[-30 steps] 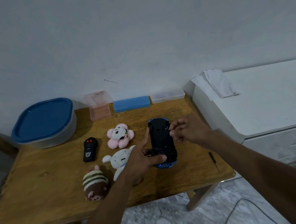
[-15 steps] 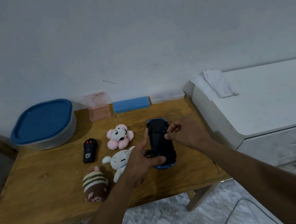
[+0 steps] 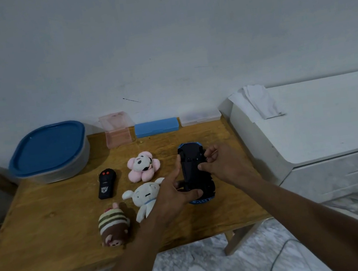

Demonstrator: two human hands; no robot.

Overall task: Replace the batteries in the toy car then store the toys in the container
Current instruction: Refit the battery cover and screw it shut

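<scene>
Right hand repositions on car
Right hand [image 3: 224, 165] moves from the car's [image 3: 195, 173] far end to its right edge; thumb now rests on the underside.

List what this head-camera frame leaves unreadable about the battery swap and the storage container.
- Toy car, head view: underside up, too dark and small to tell whether the battery cover is on or off.
- Right hand: curled fingers hide anything pinched in them.
- Left hand: covers the car's left side.
- Container: the blue lid hides its contents.
- Remote: its label is too small to read.
</scene>
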